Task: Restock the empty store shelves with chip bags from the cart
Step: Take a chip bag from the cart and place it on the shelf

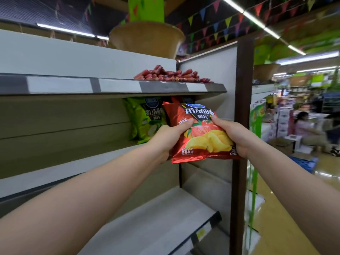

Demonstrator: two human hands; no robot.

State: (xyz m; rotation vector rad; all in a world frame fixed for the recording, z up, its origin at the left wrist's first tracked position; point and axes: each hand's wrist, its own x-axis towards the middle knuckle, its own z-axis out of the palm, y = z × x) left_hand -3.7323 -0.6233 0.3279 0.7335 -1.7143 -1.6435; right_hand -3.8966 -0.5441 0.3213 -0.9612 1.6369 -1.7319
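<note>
A red tomato-flavour chip bag (200, 133) is held up in front of the middle shelf. My left hand (170, 138) grips its left edge, thumb across the front. My right hand (232, 138) grips its right edge the same way. Behind it on the middle shelf (73, 170) stands a green chip bag (147, 120), and the top of another red bag (175, 100) shows just behind the held one. The cart is out of view.
Red wrapped sausages (171, 75) lie piled on the top shelf (117, 86). A dark wooden post (241, 126) ends the shelving on the right. A lower shelf (165, 218) sits below. A seated person (305, 129) and boxes are in the aisle at right.
</note>
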